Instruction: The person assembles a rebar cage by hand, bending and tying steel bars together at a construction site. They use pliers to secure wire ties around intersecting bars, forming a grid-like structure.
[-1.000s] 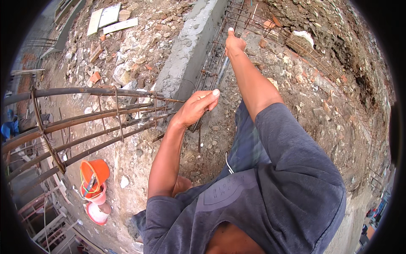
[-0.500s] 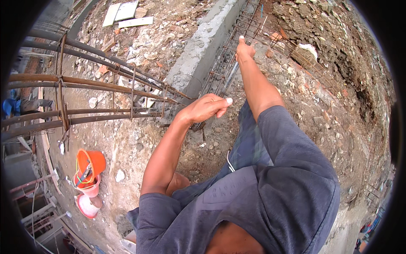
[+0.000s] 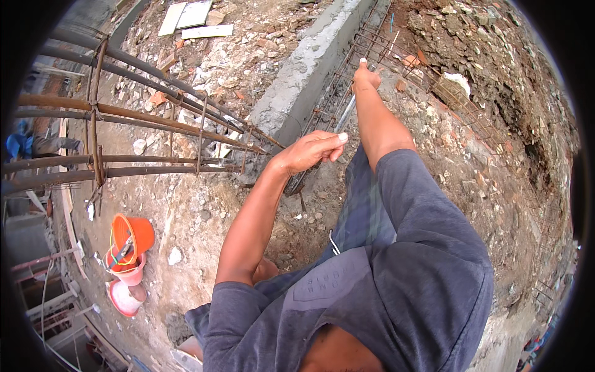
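Note:
My right hand (image 3: 367,79), with the arm stretched far forward, is closed round a grey metal bar (image 3: 347,111) and its thumb points ahead. The bar slants back toward my left hand (image 3: 313,150), along the rebar cage (image 3: 325,111) beside the concrete beam (image 3: 297,80). My left hand is nearer to me, fingers curled and thumb laid outward, above the near end of the cage. What its fingers hold, if anything, is hidden.
A bundle of thick rebar tied with stirrups (image 3: 142,121) juts in from the left. Orange and pink buckets (image 3: 133,232) stand on the dirt at lower left. Pale boards (image 3: 192,15) lie on rubble at the far left. An earth bank (image 3: 514,80) rises at right. Another person (image 3: 37,147) is at the left edge.
The view has shifted slightly, so the scene sits a little differently in it. Both hands keep nearly the same pose and place by the cage.

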The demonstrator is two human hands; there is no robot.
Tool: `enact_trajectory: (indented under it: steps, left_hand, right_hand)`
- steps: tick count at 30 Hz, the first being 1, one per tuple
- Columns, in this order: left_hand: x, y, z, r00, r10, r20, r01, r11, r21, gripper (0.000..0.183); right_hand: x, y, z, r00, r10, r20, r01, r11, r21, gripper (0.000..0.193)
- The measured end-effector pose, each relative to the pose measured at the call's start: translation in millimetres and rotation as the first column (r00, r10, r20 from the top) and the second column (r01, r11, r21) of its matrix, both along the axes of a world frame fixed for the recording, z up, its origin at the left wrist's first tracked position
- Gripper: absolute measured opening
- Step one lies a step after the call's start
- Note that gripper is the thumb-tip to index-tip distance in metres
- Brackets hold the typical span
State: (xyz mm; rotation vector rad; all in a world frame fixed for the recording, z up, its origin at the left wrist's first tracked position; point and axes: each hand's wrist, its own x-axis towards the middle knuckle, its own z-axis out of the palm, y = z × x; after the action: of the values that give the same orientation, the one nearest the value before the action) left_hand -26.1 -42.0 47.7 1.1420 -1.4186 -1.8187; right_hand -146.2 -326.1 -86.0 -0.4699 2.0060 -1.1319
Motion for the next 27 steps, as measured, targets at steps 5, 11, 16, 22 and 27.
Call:
enact_trajectory:
  steps: [5,11,16,22,27]
  left_hand:
    - [-7,-9,7,0.998,-0.045,-0.05,0.044,0.999,-0.022,0.056]
    - [-2,-12,-6,0.991,0.089,-0.1,-0.09,0.996,-0.007,0.055]
    - [7,5,-23,0.968,0.166,-0.186,-0.17,0.986,-0.001,0.048]
    - [2,25,1,0.971,0.238,0.015,-0.222,0.925,-0.308,0.062]
    - [-5,49,-33,0.898,0.418,-0.14,-0.436,0.795,-0.422,0.084]
  right_hand:
    - [-14,-21,-23,0.999,-0.035,-0.036,0.034,0.999,-0.013,0.067]
    - [22,-6,-8,0.992,0.096,0.076,-0.09,0.993,-0.08,0.069]
    - [15,19,18,0.912,0.205,0.354,-0.2,0.978,-0.051,0.099]
    - [5,11,22,0.901,0.312,0.3,-0.312,0.949,-0.05,0.07]
    - [22,29,39,0.899,0.341,0.275,-0.345,0.938,-0.036,0.052]
